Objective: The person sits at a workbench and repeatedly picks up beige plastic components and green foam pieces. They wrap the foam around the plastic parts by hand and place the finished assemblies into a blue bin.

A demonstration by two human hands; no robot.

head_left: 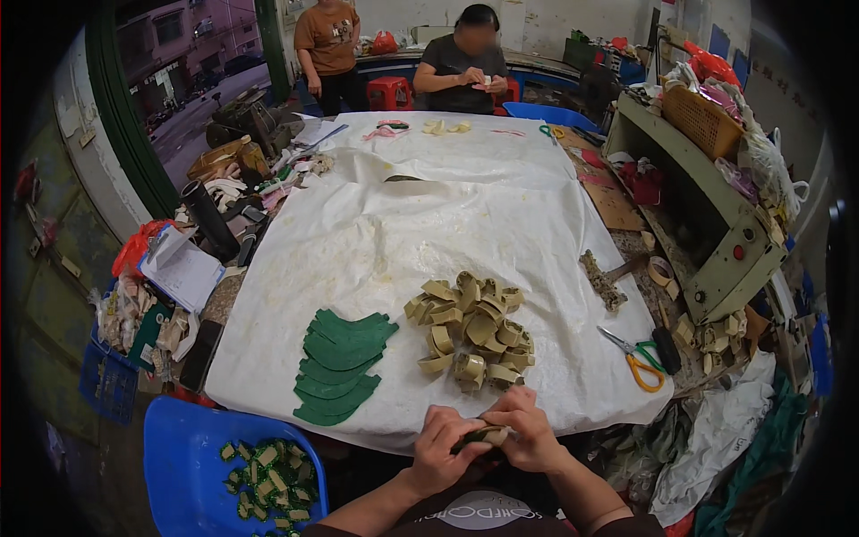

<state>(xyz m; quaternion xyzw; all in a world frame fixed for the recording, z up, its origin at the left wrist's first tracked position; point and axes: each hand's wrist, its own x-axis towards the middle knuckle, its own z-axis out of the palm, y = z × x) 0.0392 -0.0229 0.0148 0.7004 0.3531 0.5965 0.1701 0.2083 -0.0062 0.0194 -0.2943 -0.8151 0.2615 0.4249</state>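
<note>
Close to my body, at the table's front edge, my left hand (445, 445) and my right hand (524, 430) meet with fingers closed on one small curved beige piece (491, 436). Dark green material shows along it, partly hidden by my fingers. Just beyond the hands lies a heap of similar glossy beige curved pieces (483, 323). To its left, curved green strips (338, 367) overlap in a fanned stack on the white table cover (304, 242). Down at the left, a blue basin (170, 447) holds several beige pieces with green on them (268, 474).
Orange-and-green-handled scissors (642, 360) lie at the table's right, near a roll of tape (661, 272). A grey-green machine housing (693, 210) borders that side. Clutter and a clipboard (182, 267) line the left. Across the table a person (463, 67) sits handling something small; another (327, 45) stands.
</note>
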